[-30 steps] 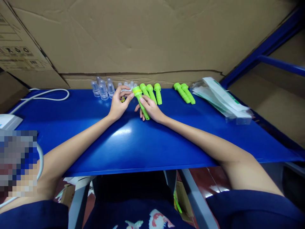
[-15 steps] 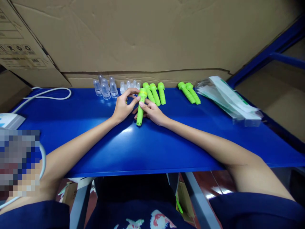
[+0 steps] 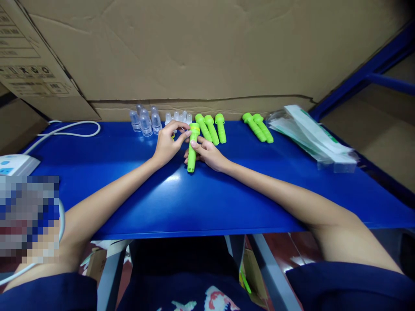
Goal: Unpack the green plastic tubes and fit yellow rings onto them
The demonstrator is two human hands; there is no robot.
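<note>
My right hand (image 3: 207,153) grips a bright green plastic tube (image 3: 192,149) that stands on end, slightly tilted, on the blue table (image 3: 194,194). My left hand (image 3: 168,142) pinches the tube's flared top with thumb and fingertips. A small yellow ring shows faintly by the left fingers. Just behind lie three more green tubes (image 3: 210,128) side by side, and two others (image 3: 259,127) farther right.
Several clear plastic caps (image 3: 145,121) stand at the back left, smaller ones (image 3: 178,116) beside them. A stack of clear bags (image 3: 311,138) lies at the right. A white cable (image 3: 65,129) and a white device (image 3: 16,163) are at the left. Cardboard boxes (image 3: 194,52) wall the back.
The held green tube has swung from slanting right to nearly upright, its lower end moving left. My left fingers have closed onto its top. The view has shifted slightly.
</note>
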